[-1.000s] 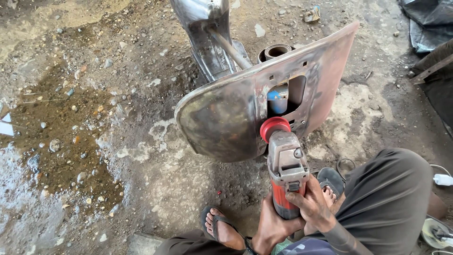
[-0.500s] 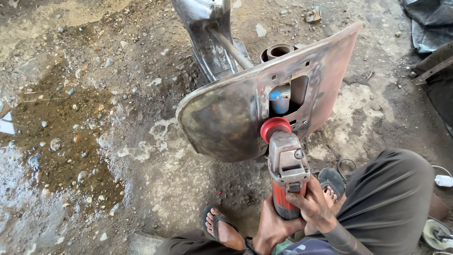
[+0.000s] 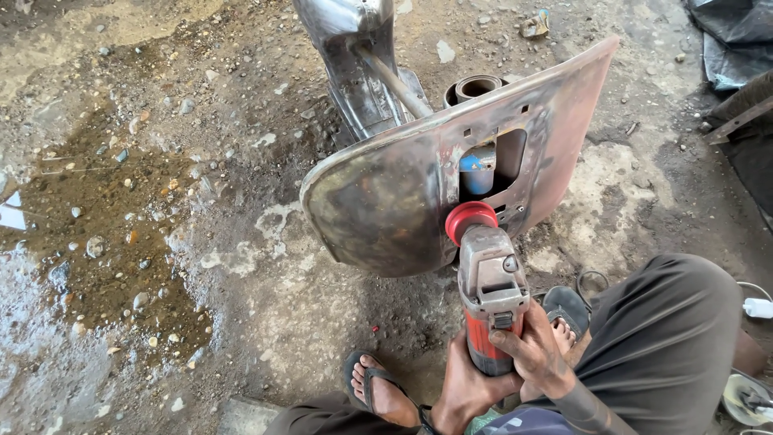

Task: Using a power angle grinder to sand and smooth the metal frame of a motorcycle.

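Note:
A grey and red angle grinder points away from me, its round red head pressed against a bare, rust-stained metal body panel. My left hand grips the red rear handle from below. My right hand wraps the handle from the right, thumb across the top. The curved panel has a rectangular cut-out, and a blue object shows through it. The panel joins a bare metal frame that rises toward the top of the view.
My left foot in a sandal rests on wet, gravelly concrete; my dark-trousered right leg is bent beside the grinder. A muddy puddle lies left. A short pipe piece stands behind the panel. Dark sheeting and a cable lie right.

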